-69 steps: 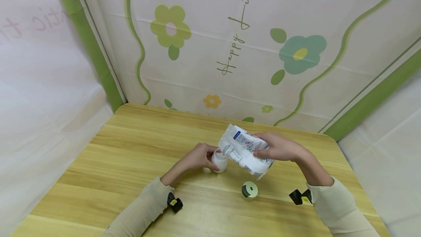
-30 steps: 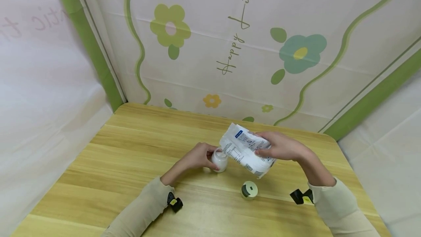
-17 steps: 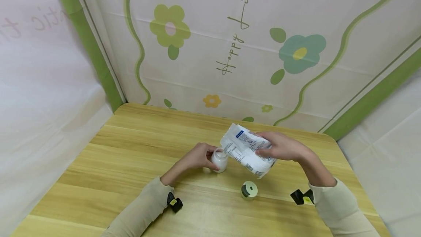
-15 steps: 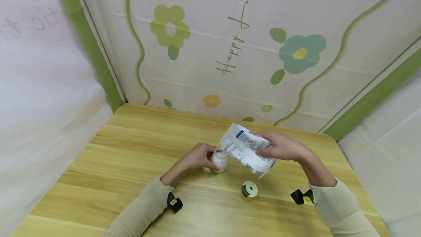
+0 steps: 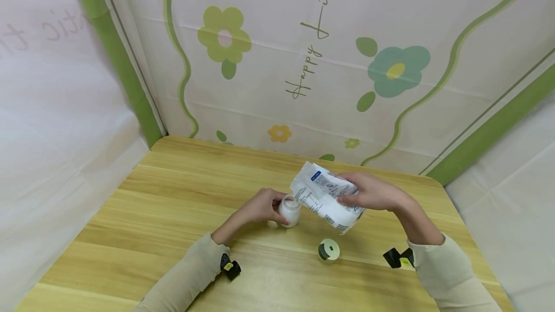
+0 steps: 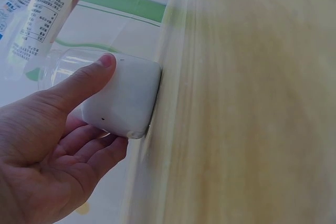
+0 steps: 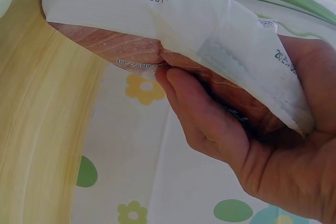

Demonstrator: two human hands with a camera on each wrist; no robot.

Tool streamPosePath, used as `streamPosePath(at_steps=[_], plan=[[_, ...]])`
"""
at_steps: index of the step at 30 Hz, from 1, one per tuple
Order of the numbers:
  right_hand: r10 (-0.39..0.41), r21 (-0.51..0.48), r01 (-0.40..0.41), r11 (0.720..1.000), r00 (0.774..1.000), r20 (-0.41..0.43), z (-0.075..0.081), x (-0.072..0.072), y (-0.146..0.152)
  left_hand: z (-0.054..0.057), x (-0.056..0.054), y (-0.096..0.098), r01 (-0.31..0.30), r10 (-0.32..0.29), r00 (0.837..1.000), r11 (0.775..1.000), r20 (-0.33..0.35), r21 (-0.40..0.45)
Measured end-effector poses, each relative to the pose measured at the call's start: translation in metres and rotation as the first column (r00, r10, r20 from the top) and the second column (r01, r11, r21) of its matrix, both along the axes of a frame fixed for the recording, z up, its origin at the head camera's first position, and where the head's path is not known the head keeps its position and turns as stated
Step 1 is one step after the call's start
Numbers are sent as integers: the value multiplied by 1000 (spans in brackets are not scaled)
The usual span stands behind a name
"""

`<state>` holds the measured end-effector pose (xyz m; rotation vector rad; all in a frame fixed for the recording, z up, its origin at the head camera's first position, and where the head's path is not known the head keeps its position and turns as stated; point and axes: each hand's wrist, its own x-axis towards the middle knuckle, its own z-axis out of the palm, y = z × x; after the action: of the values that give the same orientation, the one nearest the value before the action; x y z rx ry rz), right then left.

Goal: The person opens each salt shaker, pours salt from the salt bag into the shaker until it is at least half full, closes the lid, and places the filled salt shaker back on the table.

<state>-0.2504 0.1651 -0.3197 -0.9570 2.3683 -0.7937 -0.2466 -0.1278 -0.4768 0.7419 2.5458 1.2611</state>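
My left hand (image 5: 261,206) grips a small clear glass jar (image 5: 290,213) that stands upright on the table, thumb on one side and fingers round the other. White material fills much of the jar (image 6: 126,95), with clear glass showing above it. In my right hand (image 5: 374,193) is a white printed plastic bag (image 5: 323,199), tilted so its narrow end comes down at the jar's mouth. The right wrist view shows the bag's barcode and a brownish-pink side (image 7: 126,45), with curled fingers (image 7: 205,119) under it. The bag's end hides part of the jar's rim.
A small round pale-green piece with a dark patch (image 5: 328,250) sits on the wooden table (image 5: 173,196), right of the jar and nearer me. Behind the table hangs a white flower-printed curtain (image 5: 269,76), with more white cloth (image 5: 65,158) at the sides.
The bag and my right hand have shifted very slightly to the right since the earliest frame. My left hand and the jar have stayed in place.
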Motion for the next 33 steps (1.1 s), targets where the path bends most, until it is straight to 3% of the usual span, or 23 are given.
streamPosePath(at_steps=[22,33], plan=[[25,25,-23,999,998,-62,3,0,-2,-1,-1,0,-1,1,1000,1000,-13,-2],[25,31,-23,999,998,-52,4,0,-3,-1,-1,0,1,-1,1000,1000,-4,7]])
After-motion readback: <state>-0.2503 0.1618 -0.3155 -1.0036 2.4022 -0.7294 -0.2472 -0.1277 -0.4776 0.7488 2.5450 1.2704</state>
